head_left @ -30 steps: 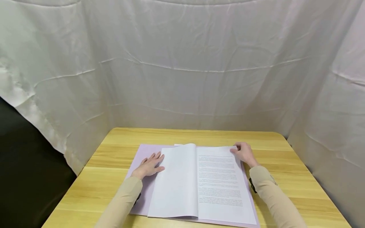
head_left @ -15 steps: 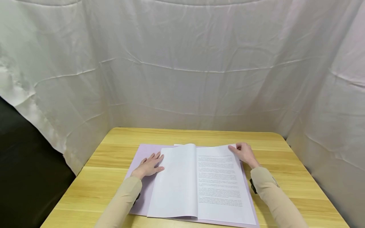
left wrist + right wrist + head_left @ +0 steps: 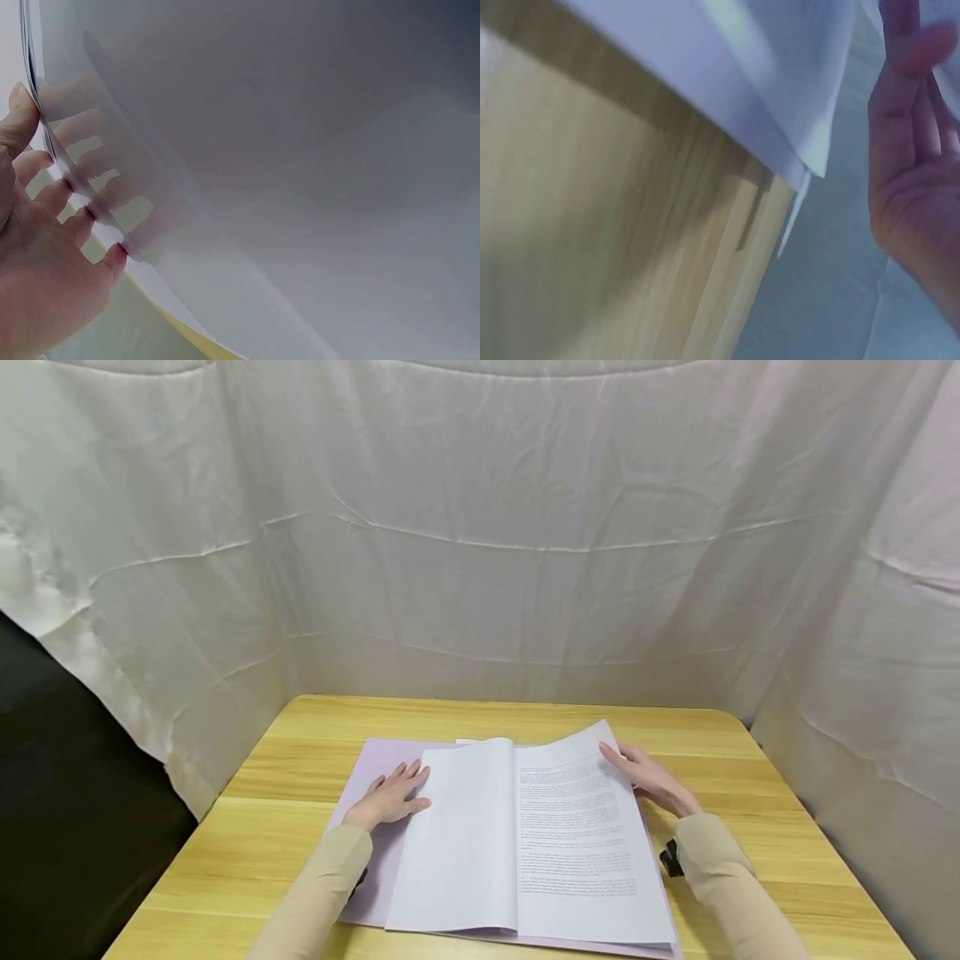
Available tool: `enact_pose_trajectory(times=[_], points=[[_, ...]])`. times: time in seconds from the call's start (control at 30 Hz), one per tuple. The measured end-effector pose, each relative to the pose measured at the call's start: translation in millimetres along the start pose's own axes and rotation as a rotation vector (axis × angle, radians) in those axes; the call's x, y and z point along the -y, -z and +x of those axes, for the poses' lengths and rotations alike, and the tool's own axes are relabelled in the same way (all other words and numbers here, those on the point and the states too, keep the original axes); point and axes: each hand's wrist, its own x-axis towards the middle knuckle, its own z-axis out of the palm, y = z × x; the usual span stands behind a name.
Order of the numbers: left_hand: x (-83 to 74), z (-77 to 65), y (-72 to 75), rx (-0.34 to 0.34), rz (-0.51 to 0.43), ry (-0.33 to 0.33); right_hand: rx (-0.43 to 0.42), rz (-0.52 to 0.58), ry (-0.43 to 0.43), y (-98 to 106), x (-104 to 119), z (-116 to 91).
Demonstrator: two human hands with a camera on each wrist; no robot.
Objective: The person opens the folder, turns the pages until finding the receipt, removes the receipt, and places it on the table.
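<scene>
A document with a lilac cover [image 3: 375, 881] lies open on the wooden table. Its blank left page [image 3: 453, 847] bulges near the middle fold; rows of print cover the right page [image 3: 573, 835]. My left hand [image 3: 386, 797] rests on the cover, fingers spread and fingertips at the left page's outer edge. In the left wrist view, its thumb lies along the page edges. With the thumb in front and the fingers behind, my right hand [image 3: 648, 777] holds the right page near its upper outer corner, which is raised and bent. The right wrist view shows these fingers [image 3: 900, 135] curled beside the paper.
Wooden table [image 3: 255, 827] surrounds the document, with rounded far corners. Pale cloth curtains [image 3: 510, 593] hang behind it and along both sides. A dark area [image 3: 67, 810] shows at the lower left. A small white paper edge [image 3: 465, 741] sticks out beyond the document's top.
The right page's upper corner has lifted and bent inward. My right hand has turned, its fingers now behind the page. My left hand stays where it was.
</scene>
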Motion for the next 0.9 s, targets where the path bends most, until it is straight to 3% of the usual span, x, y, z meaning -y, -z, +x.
enact_pose_trajectory(times=[0.33, 0.67, 0.9], points=[[-0.3, -2.1, 1.0, -0.006, -0.009, -0.018, 0.253, 0.207, 0.082, -6, 1, -19], [-2.2, -4.9, 1.9, -0.009, -0.016, -0.009, 0.289, 0.248, 0.13, -19, 2, -33], [-4.9, -7.8, 0.4, -0.043, -0.026, -0.05, 0.32, 0.283, 0.162, -31, 5, -41]])
